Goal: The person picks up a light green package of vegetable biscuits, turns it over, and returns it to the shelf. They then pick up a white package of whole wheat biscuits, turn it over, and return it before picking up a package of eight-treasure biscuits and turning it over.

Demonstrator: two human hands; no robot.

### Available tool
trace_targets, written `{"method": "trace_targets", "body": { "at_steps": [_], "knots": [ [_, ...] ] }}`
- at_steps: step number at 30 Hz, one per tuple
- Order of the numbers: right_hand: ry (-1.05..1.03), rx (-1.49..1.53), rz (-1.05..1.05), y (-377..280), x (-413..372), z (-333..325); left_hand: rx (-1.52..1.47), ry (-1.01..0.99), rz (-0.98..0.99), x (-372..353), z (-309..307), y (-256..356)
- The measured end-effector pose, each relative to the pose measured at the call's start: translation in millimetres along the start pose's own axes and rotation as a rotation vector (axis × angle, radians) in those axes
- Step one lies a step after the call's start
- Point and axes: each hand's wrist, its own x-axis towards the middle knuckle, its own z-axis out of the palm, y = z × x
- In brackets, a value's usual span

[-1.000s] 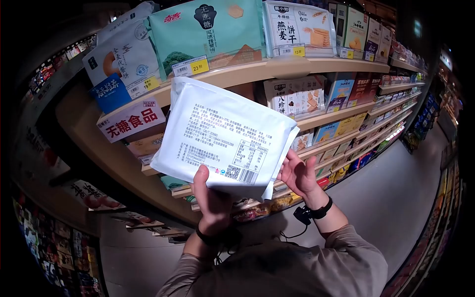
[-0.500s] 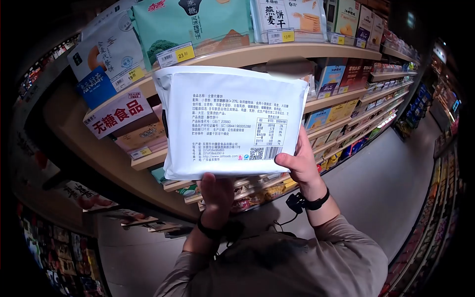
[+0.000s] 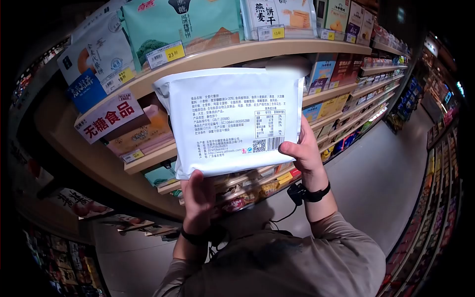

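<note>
A white food package with printed text, a nutrition table and a barcode faces me, tilted slightly down to the right. My right hand grips its right edge, thumb on the front near the barcode and the other fingers mostly behind. At the lower left corner, my left hand holds the bottom edge; its thumb tip shows, while the remaining fingers are largely hidden. Both wrists wear black bands.
Ahead, a shelf carries a green snack bag, a white biscuit bag and price tags. A red-lettered sign hangs at left. Lower shelves hold boxes. Grey floor runs along the right, with another shelf row beyond.
The lower left corner of the package and my left hand have shifted slightly in view, tilting the package a little. The shelves have moved slightly left and down. Both hands keep hold.
</note>
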Motion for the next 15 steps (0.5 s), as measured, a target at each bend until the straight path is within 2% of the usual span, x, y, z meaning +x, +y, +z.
{"method": "trace_targets", "body": {
  "at_steps": [3,6,15],
  "knots": [
    [0.011,0.042,-0.008,-0.3,0.7,-6.8,-0.173,-0.012,-0.075,3.0,22.6,8.9],
    [0.011,0.014,-0.037,0.6,-1.0,-7.1,-0.111,-0.040,-0.001,6.4,25.3,8.6],
    [0.029,-0.016,-0.038,5.2,-10.9,-8.8,-0.124,0.042,-0.007,-0.1,33.3,13.0]
  ]
}}
